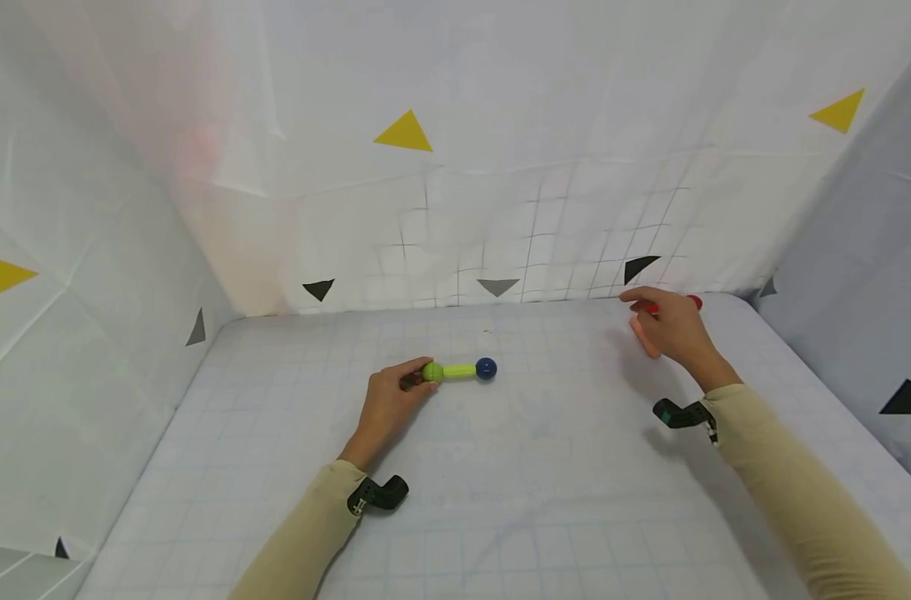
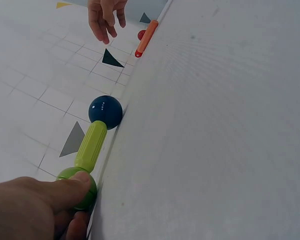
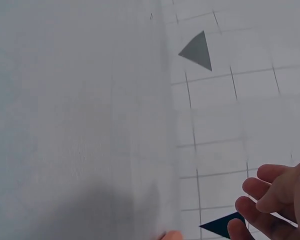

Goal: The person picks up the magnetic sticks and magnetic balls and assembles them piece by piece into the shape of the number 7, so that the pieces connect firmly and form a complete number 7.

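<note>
My left hand (image 1: 386,410) pinches a green ball (image 1: 432,372) between thumb and fingers. From that ball a lime-green ribbed rod (image 1: 459,371) runs right to a dark blue ball (image 1: 486,368); the three are joined in a line. At the far right, my right hand (image 1: 673,327) hovers with loosely bent fingers, holding nothing. Beneath it lies an orange rod (image 1: 645,338), its red end showing in the left wrist view, beside a red ball (image 2: 141,34). The hand partly hides these red pieces in the head view. Only the tip of the orange rod (image 3: 173,235) enters the right wrist view.
A white gridded sheet covers the tabletop (image 1: 545,467). White sheet walls rise behind and at both sides, marked with yellow (image 1: 405,133), black (image 1: 319,289) and grey (image 1: 498,287) triangles. The back wall stands close behind the right hand.
</note>
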A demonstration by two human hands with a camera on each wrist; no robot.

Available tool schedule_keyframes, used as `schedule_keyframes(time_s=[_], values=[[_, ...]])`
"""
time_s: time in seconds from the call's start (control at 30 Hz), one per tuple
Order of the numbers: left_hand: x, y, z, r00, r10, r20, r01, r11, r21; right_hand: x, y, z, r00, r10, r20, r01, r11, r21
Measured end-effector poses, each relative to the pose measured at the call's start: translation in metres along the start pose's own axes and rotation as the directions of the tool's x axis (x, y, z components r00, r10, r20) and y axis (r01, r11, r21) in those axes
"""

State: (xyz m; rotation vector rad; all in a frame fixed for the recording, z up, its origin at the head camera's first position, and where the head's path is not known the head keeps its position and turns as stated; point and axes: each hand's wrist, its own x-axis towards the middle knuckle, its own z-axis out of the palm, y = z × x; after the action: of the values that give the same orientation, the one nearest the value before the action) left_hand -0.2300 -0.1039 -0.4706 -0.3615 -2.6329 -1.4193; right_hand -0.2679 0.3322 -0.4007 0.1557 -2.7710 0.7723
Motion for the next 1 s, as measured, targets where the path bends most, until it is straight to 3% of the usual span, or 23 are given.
schedule_keyframes(time_s=[0.27,0.6,0.83,1.0], values=[[0.002,-0.002,0.001,1.0,0.003,-0.004,-0.003,1.0,0.005,-0.001,0.023,-0.003,0.999,0.028,0.045,-0.028,1.0,0.001],[0.0,0.0,0.0,1.0,-0.003,0.002,0.003,1.0,0.0,0.001,0.049,0.0,0.982,0.096,0.16,-0.087,0.994,-0.065],[0.0,0.002,-0.001,1.0,-0.011,0.009,0.011,1.0,0.004,0.0,0.058,-0.001,0.933,0.086,0.351,-0.06,0.994,-0.086],[0.0,0.002,-0.001,1.0,-0.004,0.008,0.004,1.0,0.009,0.0,0.063,0.003,0.916,0.026,0.401,0.014,0.995,-0.097]])
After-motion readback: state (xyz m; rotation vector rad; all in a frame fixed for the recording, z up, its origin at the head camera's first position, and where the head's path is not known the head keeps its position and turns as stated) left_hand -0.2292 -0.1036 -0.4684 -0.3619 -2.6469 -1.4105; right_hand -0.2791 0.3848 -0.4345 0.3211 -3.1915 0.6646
